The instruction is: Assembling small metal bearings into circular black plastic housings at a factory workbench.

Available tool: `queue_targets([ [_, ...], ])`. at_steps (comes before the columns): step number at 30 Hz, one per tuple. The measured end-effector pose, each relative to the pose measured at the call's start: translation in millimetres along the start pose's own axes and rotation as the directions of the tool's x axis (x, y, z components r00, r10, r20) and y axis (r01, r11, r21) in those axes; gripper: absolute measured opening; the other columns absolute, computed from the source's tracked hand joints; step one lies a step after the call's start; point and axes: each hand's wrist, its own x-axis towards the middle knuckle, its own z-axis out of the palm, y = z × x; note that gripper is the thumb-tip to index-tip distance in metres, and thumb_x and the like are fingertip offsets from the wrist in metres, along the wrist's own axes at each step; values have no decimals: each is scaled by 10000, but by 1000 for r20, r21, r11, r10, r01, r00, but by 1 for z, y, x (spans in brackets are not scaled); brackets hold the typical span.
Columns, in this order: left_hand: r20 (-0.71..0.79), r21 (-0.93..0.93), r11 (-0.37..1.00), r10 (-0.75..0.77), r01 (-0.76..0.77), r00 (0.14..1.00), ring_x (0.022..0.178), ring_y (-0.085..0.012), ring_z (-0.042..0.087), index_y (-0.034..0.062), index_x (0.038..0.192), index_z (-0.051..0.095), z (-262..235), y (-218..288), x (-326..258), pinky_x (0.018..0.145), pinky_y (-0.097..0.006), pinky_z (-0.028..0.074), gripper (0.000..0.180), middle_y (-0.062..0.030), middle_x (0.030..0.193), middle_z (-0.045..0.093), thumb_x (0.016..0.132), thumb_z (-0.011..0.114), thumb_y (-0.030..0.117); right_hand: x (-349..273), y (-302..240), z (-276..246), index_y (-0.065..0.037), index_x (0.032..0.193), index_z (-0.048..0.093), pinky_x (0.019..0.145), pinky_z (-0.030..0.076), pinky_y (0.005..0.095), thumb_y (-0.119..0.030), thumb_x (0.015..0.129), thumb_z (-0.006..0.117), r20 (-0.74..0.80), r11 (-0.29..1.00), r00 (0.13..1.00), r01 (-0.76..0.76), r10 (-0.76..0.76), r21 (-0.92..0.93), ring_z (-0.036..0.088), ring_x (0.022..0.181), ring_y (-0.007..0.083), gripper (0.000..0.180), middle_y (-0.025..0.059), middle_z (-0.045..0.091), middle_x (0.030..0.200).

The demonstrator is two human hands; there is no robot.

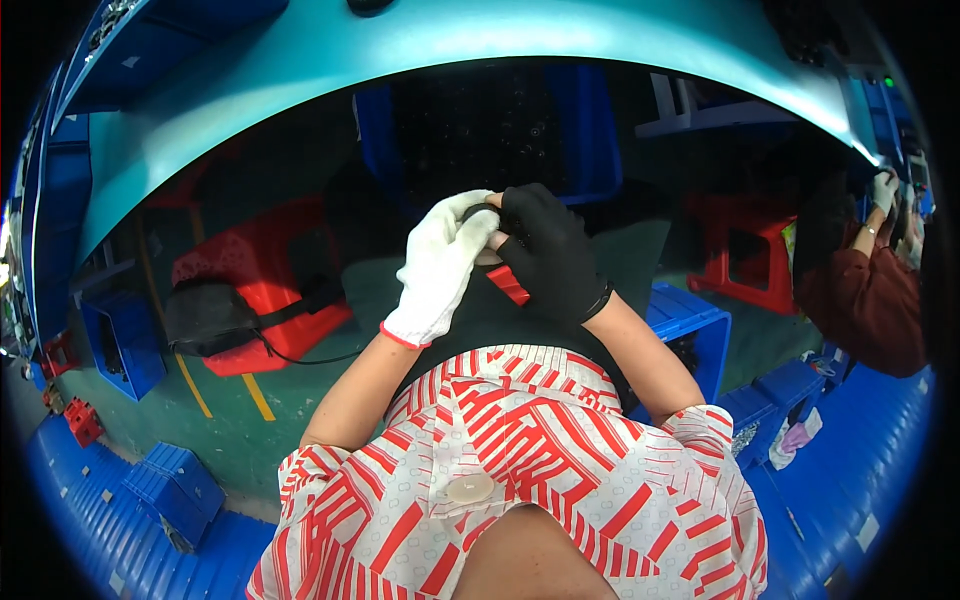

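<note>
My left hand, in a white glove with a red cuff, is curled shut around the left side of a small dark part. My right hand, in a black glove, is closed on the same part from the right; the two hands touch. The part sits between my fingertips, mostly hidden, kind unclear. A small red piece pokes out just below the part, against my right palm. All of this is held over my lap, below the teal table edge. Left of the part: red stool with black bag. Right of it: blue crate, another red stool, another person's sleeve.
</note>
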Motion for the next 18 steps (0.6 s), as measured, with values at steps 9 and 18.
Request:
queue_targets([
  [9,68,-26,999,-36,38,997,890,-163,644,-52,1212,531,-9,-3,3,799,-255,531,393,-127,1024,636,876,643,118,7,3,-16,-45,1194,550,797,493,357,-59,806,649,167,977,982,-123,93,177,612,932,304,401,145,588,1043],
  [18,23,287,952,103,-106,994,837,-160,671,-48,1129,574,-3,1,2,759,-253,530,312,-116,943,674,859,645,90,3,3,-14,-59,1096,576,710,498,369,-98,793,669,153,998,987,-58,57,3,611,845,314,320,140,594,973],
])
